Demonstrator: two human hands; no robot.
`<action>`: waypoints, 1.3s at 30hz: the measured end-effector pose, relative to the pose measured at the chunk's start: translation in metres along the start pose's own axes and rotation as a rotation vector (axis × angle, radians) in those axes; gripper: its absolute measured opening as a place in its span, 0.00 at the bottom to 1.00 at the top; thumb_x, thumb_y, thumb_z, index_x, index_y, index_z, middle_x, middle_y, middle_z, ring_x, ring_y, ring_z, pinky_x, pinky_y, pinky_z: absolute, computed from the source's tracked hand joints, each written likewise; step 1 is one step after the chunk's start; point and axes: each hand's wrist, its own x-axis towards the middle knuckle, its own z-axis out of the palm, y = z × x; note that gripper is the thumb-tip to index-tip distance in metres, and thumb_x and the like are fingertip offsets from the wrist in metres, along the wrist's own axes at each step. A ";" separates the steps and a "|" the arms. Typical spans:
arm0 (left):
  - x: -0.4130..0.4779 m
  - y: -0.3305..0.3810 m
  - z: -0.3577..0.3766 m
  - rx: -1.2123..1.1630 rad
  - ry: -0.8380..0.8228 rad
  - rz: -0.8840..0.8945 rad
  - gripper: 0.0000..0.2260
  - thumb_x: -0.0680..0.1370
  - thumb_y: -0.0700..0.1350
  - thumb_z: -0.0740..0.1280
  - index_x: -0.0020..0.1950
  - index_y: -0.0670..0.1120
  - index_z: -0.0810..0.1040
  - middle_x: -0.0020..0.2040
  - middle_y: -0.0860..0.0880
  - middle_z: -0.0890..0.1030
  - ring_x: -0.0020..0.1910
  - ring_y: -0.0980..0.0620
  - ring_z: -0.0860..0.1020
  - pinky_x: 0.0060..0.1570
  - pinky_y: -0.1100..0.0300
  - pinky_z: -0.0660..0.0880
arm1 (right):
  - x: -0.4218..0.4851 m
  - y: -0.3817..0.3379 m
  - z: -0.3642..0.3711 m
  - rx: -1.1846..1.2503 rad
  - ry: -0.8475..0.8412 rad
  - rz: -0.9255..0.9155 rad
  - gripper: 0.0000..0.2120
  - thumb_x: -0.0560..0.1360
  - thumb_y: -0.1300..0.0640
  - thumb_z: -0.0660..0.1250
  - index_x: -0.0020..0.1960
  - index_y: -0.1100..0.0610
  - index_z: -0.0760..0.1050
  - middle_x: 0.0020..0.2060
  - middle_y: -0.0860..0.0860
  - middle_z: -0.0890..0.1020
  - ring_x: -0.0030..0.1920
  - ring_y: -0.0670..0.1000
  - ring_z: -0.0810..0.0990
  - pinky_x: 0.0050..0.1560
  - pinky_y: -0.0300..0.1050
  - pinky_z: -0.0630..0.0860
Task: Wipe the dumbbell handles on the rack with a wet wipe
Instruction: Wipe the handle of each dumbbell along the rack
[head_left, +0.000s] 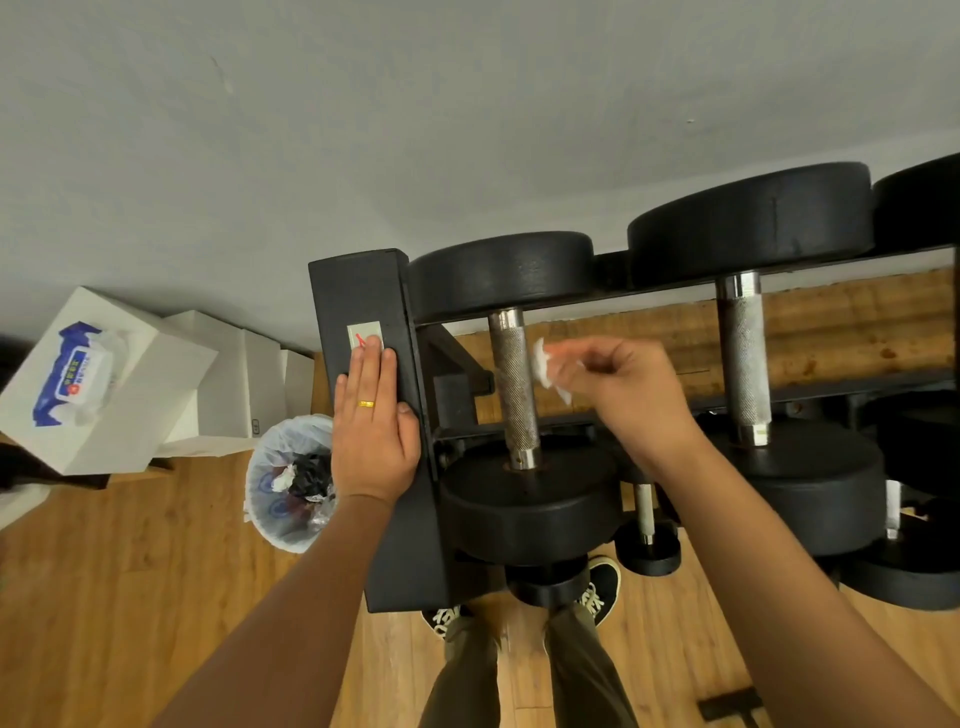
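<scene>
Here right hand (618, 384) pinches wet wipe (548, 371) beside dumbbell handle (514, 384) — left hand (374, 421) flat, fingers straight, on rack (363, 291).

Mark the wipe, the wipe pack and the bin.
wipe (546, 365), head view, crumpled white middle
wipe pack (72, 380), head view, blue printed top
bin (260, 453), head view, left rim of liner
</scene>
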 end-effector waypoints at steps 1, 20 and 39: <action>0.000 -0.001 0.000 0.002 0.001 0.000 0.27 0.82 0.43 0.56 0.82 0.42 0.59 0.83 0.46 0.55 0.82 0.56 0.44 0.81 0.58 0.40 | 0.006 -0.005 0.005 0.038 0.056 -0.025 0.09 0.75 0.61 0.73 0.50 0.49 0.84 0.48 0.45 0.87 0.51 0.44 0.84 0.57 0.43 0.79; -0.003 -0.002 0.002 -0.020 0.006 0.043 0.27 0.83 0.46 0.53 0.82 0.42 0.58 0.83 0.45 0.56 0.83 0.49 0.49 0.81 0.47 0.49 | 0.012 -0.014 0.028 -0.215 0.201 -0.186 0.05 0.76 0.60 0.73 0.51 0.54 0.84 0.44 0.45 0.86 0.46 0.41 0.83 0.49 0.31 0.77; 0.000 -0.002 -0.001 -0.018 -0.012 0.060 0.27 0.82 0.46 0.53 0.82 0.42 0.60 0.83 0.44 0.56 0.83 0.48 0.50 0.81 0.47 0.49 | -0.024 -0.009 0.024 -0.471 0.107 -0.098 0.02 0.74 0.60 0.74 0.46 0.54 0.84 0.42 0.43 0.84 0.44 0.38 0.82 0.48 0.30 0.75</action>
